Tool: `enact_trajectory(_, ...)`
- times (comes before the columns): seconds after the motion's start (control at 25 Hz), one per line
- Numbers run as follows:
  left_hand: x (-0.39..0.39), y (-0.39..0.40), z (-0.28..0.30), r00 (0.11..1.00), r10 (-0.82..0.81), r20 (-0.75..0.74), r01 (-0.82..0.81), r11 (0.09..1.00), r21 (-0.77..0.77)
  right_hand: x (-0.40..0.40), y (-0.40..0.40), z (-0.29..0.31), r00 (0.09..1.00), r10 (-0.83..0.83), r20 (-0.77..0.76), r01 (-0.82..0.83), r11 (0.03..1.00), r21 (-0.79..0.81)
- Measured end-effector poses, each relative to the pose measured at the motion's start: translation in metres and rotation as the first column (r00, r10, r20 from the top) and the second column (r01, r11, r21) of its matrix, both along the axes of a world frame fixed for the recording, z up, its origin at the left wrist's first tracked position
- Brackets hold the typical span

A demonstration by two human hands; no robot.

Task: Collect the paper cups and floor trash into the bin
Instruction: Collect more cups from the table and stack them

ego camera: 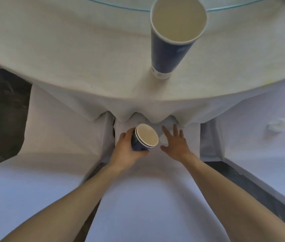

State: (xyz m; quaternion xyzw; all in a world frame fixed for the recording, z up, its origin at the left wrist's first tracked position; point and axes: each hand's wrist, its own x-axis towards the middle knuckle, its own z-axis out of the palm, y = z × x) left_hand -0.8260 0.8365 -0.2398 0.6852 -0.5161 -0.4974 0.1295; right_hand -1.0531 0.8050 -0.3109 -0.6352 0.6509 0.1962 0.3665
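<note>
You are holding a stack of blue paper cups (pixel 145 138) tight in your left hand (pixel 126 151) below the table's (pixel 68 49) near edge, your right hand (pixel 174 144) is reaching out flat and released, and another cup (pixel 171 42) is standing by that edge.

Soft, dim, even light on the white tablecloth (pixel 68 49), slight blur throughout, heavy wide-angle bending at edges.
</note>
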Motion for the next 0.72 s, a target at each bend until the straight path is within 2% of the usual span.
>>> enact_trajectory(0.2, 0.002, 0.017, -0.023, 0.999, 0.046, -0.028, -0.045, 0.999, 0.021, 0.004, 0.023, -0.042, 0.992, 0.104, -0.069, -0.109, 0.992, -0.062)
enact_trajectory(0.32, 0.006, 0.028, -0.006, 0.999, 0.049, -0.002, -0.049, 0.999, 0.023, 0.003, 0.031, -0.018, 0.997, -0.052, 0.050, 0.051, 0.999, 0.016)
enact_trajectory(0.44, 0.006, 0.026, 0.035, 0.999, 0.035, 0.007, -0.035, 0.998, 0.045, 0.005, 0.023, 0.048, 0.922, -0.341, 0.183, 0.359, 0.931, -0.074)
enact_trajectory(0.52, 0.002, 0.022, 0.068, 1.000, 0.014, 0.000, -0.014, 0.999, 0.034, 0.010, 0.013, 0.108, 0.777, -0.502, 0.379, 0.577, 0.810, -0.109)
enact_trajectory(0.6, -0.004, 0.017, 0.103, 1.000, -0.002, 0.001, 0.002, 1.000, -0.004, 0.016, 0.002, 0.174, 0.659, -0.538, 0.526, 0.684, 0.720, -0.120)
enact_trajectory(0.72, -0.018, 0.013, 0.151, 0.999, -0.006, -0.036, 0.004, 0.998, -0.067, 0.024, -0.003, 0.256, 0.625, -0.455, 0.634, 0.700, 0.686, -0.197)
